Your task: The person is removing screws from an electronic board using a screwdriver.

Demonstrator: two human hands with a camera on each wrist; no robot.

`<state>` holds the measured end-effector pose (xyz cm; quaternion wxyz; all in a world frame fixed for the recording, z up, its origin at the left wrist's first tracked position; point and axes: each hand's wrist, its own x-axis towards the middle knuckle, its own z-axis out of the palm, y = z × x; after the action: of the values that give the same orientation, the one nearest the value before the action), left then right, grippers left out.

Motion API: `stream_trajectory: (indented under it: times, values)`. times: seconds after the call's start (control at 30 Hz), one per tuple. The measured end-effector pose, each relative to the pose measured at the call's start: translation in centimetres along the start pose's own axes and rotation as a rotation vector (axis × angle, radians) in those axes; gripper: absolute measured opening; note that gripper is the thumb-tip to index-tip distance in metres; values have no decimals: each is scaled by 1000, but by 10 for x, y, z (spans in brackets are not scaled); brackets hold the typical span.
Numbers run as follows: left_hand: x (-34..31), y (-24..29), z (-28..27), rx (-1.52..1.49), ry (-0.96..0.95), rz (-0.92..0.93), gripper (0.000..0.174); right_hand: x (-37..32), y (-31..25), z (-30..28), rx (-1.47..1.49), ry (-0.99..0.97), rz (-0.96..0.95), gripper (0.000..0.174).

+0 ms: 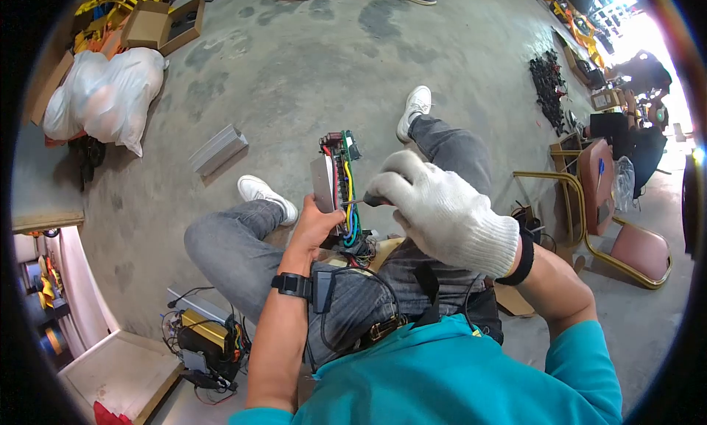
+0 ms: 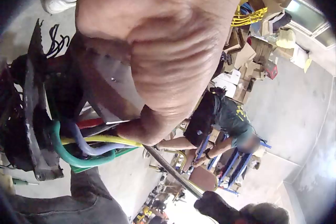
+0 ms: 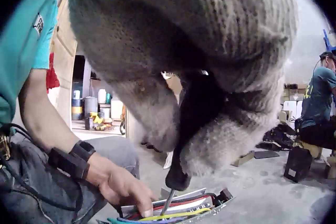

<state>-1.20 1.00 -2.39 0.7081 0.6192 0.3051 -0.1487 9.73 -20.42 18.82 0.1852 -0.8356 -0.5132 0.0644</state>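
My bare left hand grips the lower end of a long circuit-board assembly above my lap. Along the assembly runs a flat grey metal plate, beside red, yellow and blue wires. In the left wrist view, thick teal and yellow wires pass close to the thumb. My right hand, in a white knit glove, holds a screwdriver by its black handle. Its metal shaft points down among the wires near my left thumb; the tip is hidden.
A grey metal channel lies on the floor ahead, left of centre. Beside my left leg sits a gold-and-black wired unit. White plastic bags stand far left, a brown folding chair right. Another person works in the background.
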Motion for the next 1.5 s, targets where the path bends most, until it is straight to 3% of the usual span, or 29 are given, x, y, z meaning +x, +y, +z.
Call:
stream_trajectory:
  times: [0.03,0.1,0.2,0.23,0.3,0.33,0.4,0.43,0.5,0.63,0.7,0.73,0.8,0.93,1.0,1.13,1.2,1.23,1.3,1.33,1.4,1.43,1.5]
  values:
    - [1,-2,-1,4,-8,-7,72,-1,-3,0,0,1,5,37]
    - [1,-2,-1,6,-13,-11,72,2,-14,-4,32,-210,322,38]
    - [2,-1,-2,-11,-30,-13,73,7,-16,-9,-30,-309,485,36]
    - [2,-2,-3,-35,-41,-17,73,5,-14,-9,-28,-307,485,36]
    - [0,-2,-2,-47,-40,-6,73,-2,-6,-6,91,-38,164,36]
    - [-1,0,-1,-62,-39,3,74,-3,1,-2,93,-40,163,36]
    - [-1,0,-2,-61,-44,-6,74,-2,10,5,0,8,-59,42]
    - [-1,0,-2,-59,-48,-13,74,-2,5,5,0,8,-60,42]
    - [0,-1,-2,-65,-53,-16,74,-2,-9,3,36,-152,394,41]
    - [-2,1,-3,-73,-72,-23,74,-5,-3,-3,44,-88,320,37]
    - [-2,0,-3,-89,-87,-16,74,-3,4,-1,84,-102,107,44]
    - [-1,0,-3,-103,-104,-8,74,-1,0,-3,82,-104,107,44]
    - [-1,0,-3,-109,-110,-14,74,6,-13,-9,127,-237,442,44]
    - [-2,0,-2,-125,-115,-1,77,1,-6,-6,42,-203,440,43]
    - [-8,6,-2,-115,-111,-15,79,-1,-2,-8,98,-70,175,34]
    - [-9,8,0,-106,-108,2,84,0,-1,-4,93,-142,190,38]
    - [-7,7,0,-83,-112,2,84,1,-6,-3,15,-186,410,37]
    - [-6,7,0,-59,-114,1,84,0,-6,-4,14,-184,408,37]
    - [-7,9,-1,-55,-111,14,85,-2,-4,-9,121,-51,217,36]
    - [-9,9,0,-54,-113,18,85,-4,0,-7,123,-53,219,36]
    - [-8,8,-1,-46,-114,22,85,-3,9,-2,98,-20,-22,37]
    - [-8,7,-1,-37,-115,25,86,-2,4,-2,98,-21,-22,37]
    - [-6,6,0,-42,-119,16,86,0,-12,-6,71,-225,398,41]
